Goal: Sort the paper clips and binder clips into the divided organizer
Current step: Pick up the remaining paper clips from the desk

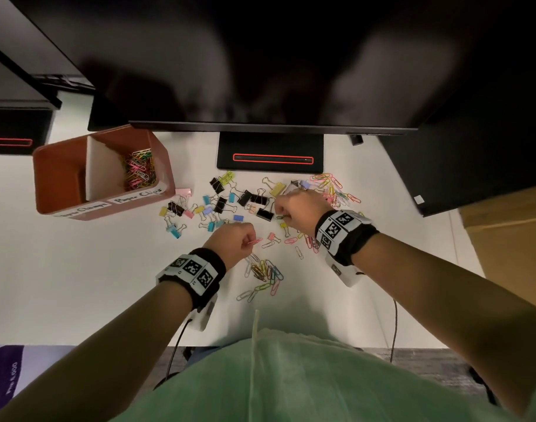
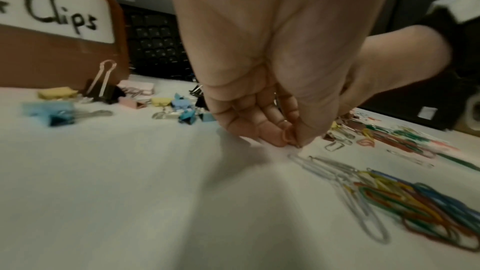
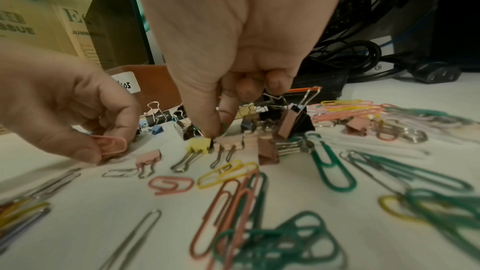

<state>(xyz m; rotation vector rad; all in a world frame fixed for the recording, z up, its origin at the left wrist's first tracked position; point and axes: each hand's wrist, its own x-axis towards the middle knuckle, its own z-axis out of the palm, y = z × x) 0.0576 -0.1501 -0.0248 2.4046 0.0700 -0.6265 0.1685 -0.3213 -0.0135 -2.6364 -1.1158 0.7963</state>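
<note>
Reddish-brown plastic divided organizer standing at the far left of the white desk, split by a white divider; right compartment, labelled "Paper Clips", holding a heap of coloured paper clips, left compartment showing only bare floor. Just right of the organizer and on toward the middle, a scatter of black and pastel binder clips lying on the desk. Nearer the body, a loose bundle of multicoloured wire paper clips, with more pink, yellow and green ones spread at the far right. Left hand with fingers curled, pinching a pink paper clip between thumb and fingertips just above the desk, near the bundle. Right hand also curled, thumb and forefinger nipping a small green clip down among the binder clips, right beside a small yellow binder clip. Both wrists wrapped in black bands bearing square black-and-white markers. Behind the scatter, a black monitor stand with a red-outlined slot, under a dark screen. At the far right edge, a brown cardboard box.
</note>
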